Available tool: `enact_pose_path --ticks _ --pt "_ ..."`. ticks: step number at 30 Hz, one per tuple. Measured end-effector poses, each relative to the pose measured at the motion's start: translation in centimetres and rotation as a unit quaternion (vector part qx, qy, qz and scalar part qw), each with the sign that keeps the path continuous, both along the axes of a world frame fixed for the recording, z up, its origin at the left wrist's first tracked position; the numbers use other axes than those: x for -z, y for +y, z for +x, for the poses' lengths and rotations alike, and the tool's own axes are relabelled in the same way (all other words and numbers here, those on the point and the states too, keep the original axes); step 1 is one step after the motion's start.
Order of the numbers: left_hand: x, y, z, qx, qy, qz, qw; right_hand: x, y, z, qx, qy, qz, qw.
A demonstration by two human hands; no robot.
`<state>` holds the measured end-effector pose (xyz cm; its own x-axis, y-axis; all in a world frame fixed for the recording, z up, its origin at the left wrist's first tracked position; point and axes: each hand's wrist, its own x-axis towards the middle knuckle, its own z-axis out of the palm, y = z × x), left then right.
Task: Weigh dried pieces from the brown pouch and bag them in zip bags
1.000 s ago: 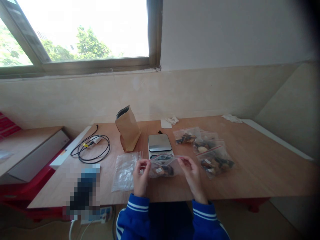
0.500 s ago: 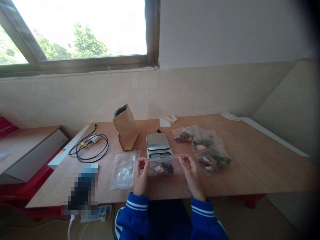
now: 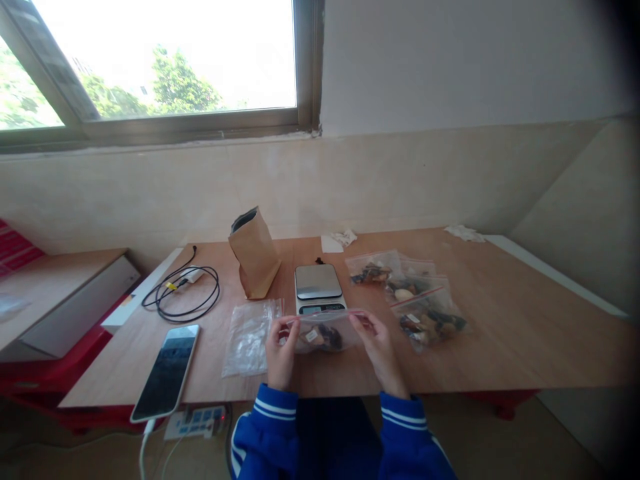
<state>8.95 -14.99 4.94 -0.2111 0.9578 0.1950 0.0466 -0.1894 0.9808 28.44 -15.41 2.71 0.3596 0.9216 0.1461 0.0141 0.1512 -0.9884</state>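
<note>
A clear zip bag [image 3: 323,333] with dark and brown dried pieces and a small white label inside is stretched between my hands, in front of the scale. My left hand [image 3: 281,350] pinches its top edge at the left end. At the right part of that edge, my right hand [image 3: 373,340] pinches with thumb and fingers. The kitchen scale [image 3: 319,281] has a bare steel plate; the bag's top edge overlaps the lower part of its display panel. Flat clear bags [image 3: 250,340] lie just left of my left hand. Several filled zip bags [image 3: 431,321] lie beyond my right hand.
An open brown paper bag [image 3: 257,257] stands behind the flat bags. A phone [image 3: 167,373] on a white cable lies at the table's left front edge, with a coiled black cable [image 3: 185,293] behind it. Crumpled white paper [image 3: 344,238] lies near the wall.
My right hand has slid slightly left along the bag's top edge, nearer my left hand. My left hand keeps its pinch. The view has shifted a little.
</note>
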Motion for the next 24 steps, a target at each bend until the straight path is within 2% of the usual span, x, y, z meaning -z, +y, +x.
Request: enact_pose_path --ticks 11,14,20,24 --pt "0.3 0.0 0.1 -0.02 0.036 0.023 0.999 0.5 0.1 0.0 0.021 0.031 -0.005 0.999" --pt "0.5 0.0 0.2 0.002 0.003 0.007 1.0 0.7 0.1 0.1 0.013 0.051 -0.002 0.999" --pt "0.3 0.0 0.3 0.091 -0.063 -0.02 0.994 0.0 -0.1 -0.1 -0.041 0.068 0.01 0.997" --pt "0.5 -0.1 0.5 0.104 -0.063 -0.024 0.992 -0.3 0.0 -0.5 -0.051 0.067 -0.001 0.996"
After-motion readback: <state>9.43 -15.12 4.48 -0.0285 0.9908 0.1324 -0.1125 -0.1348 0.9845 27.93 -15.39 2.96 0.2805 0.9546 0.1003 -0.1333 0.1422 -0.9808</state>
